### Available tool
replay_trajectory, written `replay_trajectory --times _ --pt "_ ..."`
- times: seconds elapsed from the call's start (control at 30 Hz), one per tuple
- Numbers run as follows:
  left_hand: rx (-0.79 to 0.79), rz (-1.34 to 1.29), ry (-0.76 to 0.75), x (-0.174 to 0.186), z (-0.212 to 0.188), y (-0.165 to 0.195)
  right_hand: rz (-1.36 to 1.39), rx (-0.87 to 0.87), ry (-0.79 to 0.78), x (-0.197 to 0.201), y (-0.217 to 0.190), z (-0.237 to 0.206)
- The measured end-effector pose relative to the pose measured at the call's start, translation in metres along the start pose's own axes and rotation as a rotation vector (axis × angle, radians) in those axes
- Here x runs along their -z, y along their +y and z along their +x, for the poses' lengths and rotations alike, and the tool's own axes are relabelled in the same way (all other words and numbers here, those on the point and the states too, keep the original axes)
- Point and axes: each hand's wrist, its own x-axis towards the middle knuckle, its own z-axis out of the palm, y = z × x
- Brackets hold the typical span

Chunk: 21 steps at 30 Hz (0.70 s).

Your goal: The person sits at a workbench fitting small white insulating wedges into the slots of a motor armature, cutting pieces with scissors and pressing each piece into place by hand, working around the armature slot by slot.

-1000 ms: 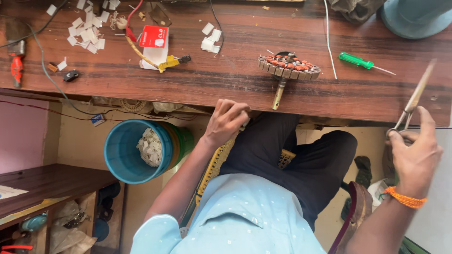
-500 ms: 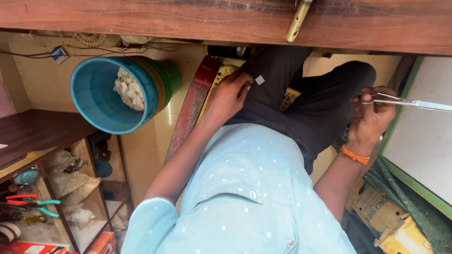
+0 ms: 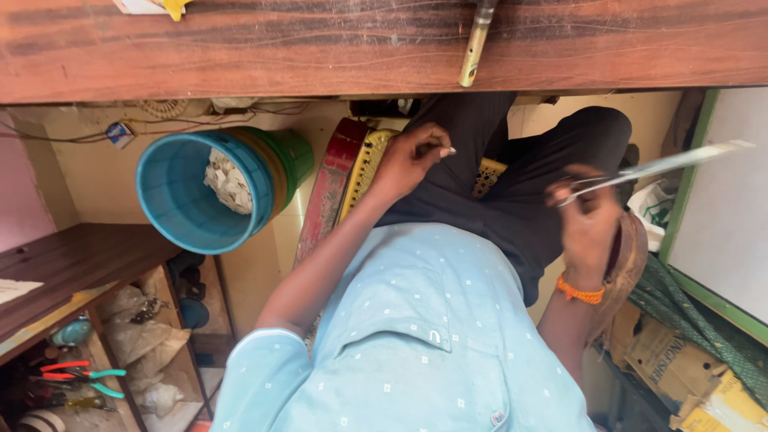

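A single view is provided, taken from a camera worn on the head and directed steeply downward along the wearer's own body. The light blue shirt (image 3: 416, 344) fills the lower centre of the frame at very close range, and the dark trousers (image 3: 512, 184) are seen above it. The underside edge of the wooden workbench (image 3: 240, 56) is crossed along the top of the frame. The floor is seen farther off, with a blue bucket (image 3: 200, 192) at upper left and a low shelf (image 3: 72, 264) at lower left. No second view is supplied for overlap.
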Motion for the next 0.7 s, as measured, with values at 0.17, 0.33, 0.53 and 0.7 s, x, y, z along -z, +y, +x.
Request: replay_trajectory --times 0.17,0.33,0.53,0.7 --pt "0.036 -0.343 -0.063 -0.003 -0.009 0.039 0.081 -0.236 -0.445 -0.036 -0.017 -0.010" --pt "0.026 -0.430 -0.015 -0.005 -0.008 0.088 0.092 -0.289 -0.761 -0.042 -0.042 -0.004" --pt "0.055 -0.349 0.069 -0.012 0.005 0.117 0.085 -0.294 -0.888 -0.044 -0.064 -0.002" --pt "0.050 -0.229 0.095 -0.010 0.010 0.120 0.079 -0.337 -0.869 -0.042 -0.070 -0.001"
